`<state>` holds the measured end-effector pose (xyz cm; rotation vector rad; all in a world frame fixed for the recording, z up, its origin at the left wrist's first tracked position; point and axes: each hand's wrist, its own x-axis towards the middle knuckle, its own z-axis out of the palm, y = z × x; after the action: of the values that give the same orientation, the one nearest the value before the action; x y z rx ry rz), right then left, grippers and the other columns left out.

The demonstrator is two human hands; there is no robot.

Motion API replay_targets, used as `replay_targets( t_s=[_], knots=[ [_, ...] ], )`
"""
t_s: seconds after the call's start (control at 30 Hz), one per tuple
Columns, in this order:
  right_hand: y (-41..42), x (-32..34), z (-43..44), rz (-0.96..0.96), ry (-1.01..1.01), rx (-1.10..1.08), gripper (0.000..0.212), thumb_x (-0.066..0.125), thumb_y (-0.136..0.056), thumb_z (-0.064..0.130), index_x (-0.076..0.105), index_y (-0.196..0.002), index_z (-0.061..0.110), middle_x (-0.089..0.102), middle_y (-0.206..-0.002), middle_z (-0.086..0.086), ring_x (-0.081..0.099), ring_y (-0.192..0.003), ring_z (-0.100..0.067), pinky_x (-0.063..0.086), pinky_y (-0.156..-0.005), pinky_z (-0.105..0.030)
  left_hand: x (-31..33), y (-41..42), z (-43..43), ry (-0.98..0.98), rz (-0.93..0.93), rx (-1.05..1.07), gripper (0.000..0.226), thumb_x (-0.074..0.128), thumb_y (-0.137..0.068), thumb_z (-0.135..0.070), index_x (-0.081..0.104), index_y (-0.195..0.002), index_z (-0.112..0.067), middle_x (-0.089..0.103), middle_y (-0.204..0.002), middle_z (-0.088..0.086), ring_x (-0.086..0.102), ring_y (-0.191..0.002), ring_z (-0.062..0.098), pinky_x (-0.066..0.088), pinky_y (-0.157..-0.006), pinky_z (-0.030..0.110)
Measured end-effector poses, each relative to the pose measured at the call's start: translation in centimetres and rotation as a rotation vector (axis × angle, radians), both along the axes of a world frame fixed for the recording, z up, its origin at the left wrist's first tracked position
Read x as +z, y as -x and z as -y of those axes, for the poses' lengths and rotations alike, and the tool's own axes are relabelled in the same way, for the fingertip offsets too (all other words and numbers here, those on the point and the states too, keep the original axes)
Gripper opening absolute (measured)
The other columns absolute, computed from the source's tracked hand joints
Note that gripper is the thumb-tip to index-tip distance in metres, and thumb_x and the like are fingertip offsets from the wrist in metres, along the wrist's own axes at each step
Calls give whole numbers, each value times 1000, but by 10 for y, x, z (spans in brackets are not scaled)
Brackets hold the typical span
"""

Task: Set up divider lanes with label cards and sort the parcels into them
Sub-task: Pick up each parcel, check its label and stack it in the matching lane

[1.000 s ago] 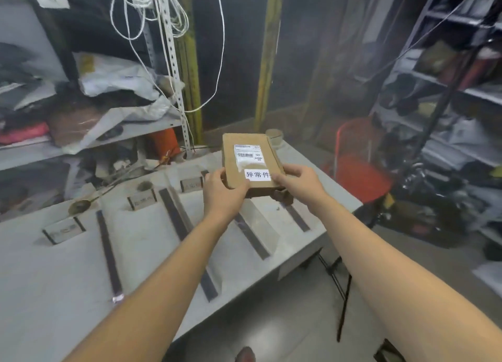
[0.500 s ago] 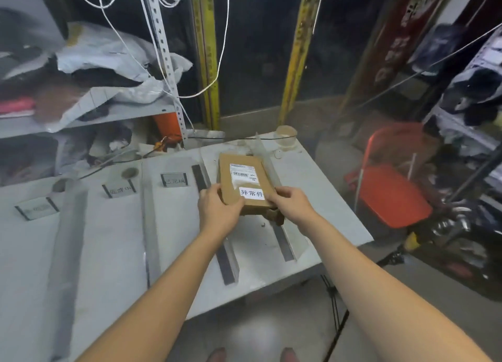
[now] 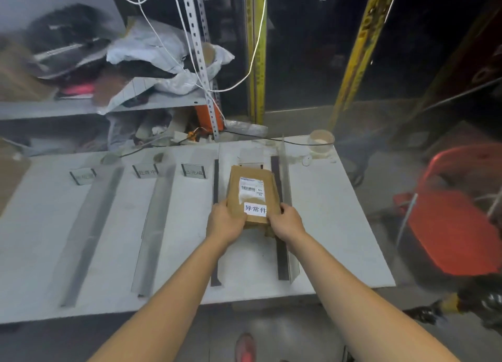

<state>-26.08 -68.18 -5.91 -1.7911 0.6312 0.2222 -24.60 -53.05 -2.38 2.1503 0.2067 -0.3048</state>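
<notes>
A flat brown cardboard parcel (image 3: 252, 190) with a white shipping label and a white sticker lies in the rightmost lane of the white table (image 3: 326, 225), on top of another brown parcel. My left hand (image 3: 225, 223) grips its near left corner and my right hand (image 3: 286, 221) grips its near right corner. Several clear dividers on dark strips mark the lanes: one at the left (image 3: 89, 231), one (image 3: 154, 225) beside it, one (image 3: 216, 220) by my left hand and one (image 3: 284, 220) at the right. Label cards (image 3: 193, 170) stand at the lanes' far ends.
A metal shelf (image 3: 108, 106) with bags and clothes stands behind the table, with white cords hanging down. A small cup (image 3: 322, 141) sits at the table's far right corner. A red chair (image 3: 451, 225) stands to the right. Yellow posts rise behind.
Both hands have lowered the parcel from the air down into the rightmost lane. My view has turned to face the table squarely.
</notes>
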Motion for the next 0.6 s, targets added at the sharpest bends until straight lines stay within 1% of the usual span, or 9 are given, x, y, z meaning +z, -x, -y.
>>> replay_targets(
  t_s=[0.07, 0.13, 0.2, 0.27, 0.3, 0.37, 0.4, 0.5, 0.6],
  knots=[
    [-6, 0, 2, 4, 22, 8, 29, 57, -92, 25, 61, -119, 16, 69, -106, -5, 66, -86, -20, 55, -62, -30, -5, -5, 0, 30, -24, 12, 23, 65, -87, -15, 55, -105, -26, 64, -100, -1, 62, -90, 20, 53, -78, 30],
    [-12, 0, 3, 10, 65, 24, 30, 58, -93, 24, 61, -121, 16, 68, -107, -4, 64, -86, -20, 48, -55, -23, -12, -10, -3, 55, -61, 22, 29, 68, -86, -16, 56, -110, -25, 63, -100, -3, 63, -93, 19, 56, -82, 34],
    [-18, -4, 3, 12, 115, 40, 31, 57, -93, 23, 61, -123, 15, 68, -110, -4, 63, -89, -21, 43, -53, -19, -19, -14, -5, 61, -96, 27, 36, 71, -81, -20, 57, -113, -23, 65, -104, -2, 64, -96, 20, 57, -85, 39],
    [-22, -8, 3, 0, 166, 60, 32, 57, -93, 24, 61, -123, 13, 68, -112, -5, 62, -92, -22, 44, -57, -20, -29, -19, -7, 59, -126, 23, 47, 73, -73, -26, 59, -117, -19, 67, -106, -1, 65, -96, 21, 58, -85, 43],
    [-24, -10, 2, -8, 190, 70, 32, 57, -93, 24, 61, -123, 12, 68, -113, -6, 62, -95, -23, 46, -62, -23, -36, -22, -8, 54, -137, 19, 51, 73, -71, -28, 60, -119, -18, 68, -107, 0, 66, -96, 22, 58, -84, 43],
    [-29, -16, 1, -30, 239, 80, 33, 57, -92, 23, 60, -123, 10, 67, -116, -7, 63, -100, -26, 46, -72, -26, -42, -27, -6, 24, -153, 11, 49, 75, -74, -27, 61, -119, -16, 69, -109, 3, 66, -96, 24, 58, -84, 42],
    [-31, -18, 0, -43, 266, 86, 33, 56, -93, 22, 59, -124, 9, 67, -117, -8, 63, -102, -28, 44, -73, -26, -43, -28, -5, 11, -156, 12, 45, 74, -77, -25, 61, -119, -14, 69, -110, 4, 66, -96, 25, 58, -83, 40],
    [-35, -23, -5, -60, 311, 100, 35, 55, -95, 23, 56, -126, 6, 65, -119, -11, 63, -105, -30, 43, -73, -26, -43, -34, 1, -29, -142, 18, 36, 68, -86, -15, 55, -120, -10, 66, -111, 6, 62, -94, 26, 50, -73, 31],
    [-40, -29, -9, -71, 319, 90, 35, 56, -95, 24, 56, -126, 7, 66, -119, -11, 63, -104, -30, 45, -74, -27, -47, -39, 5, -59, -139, 18, 37, 66, -87, -13, 52, -121, -11, 64, -112, 8, 59, -92, 26, 47, -70, 31]
  ],
)
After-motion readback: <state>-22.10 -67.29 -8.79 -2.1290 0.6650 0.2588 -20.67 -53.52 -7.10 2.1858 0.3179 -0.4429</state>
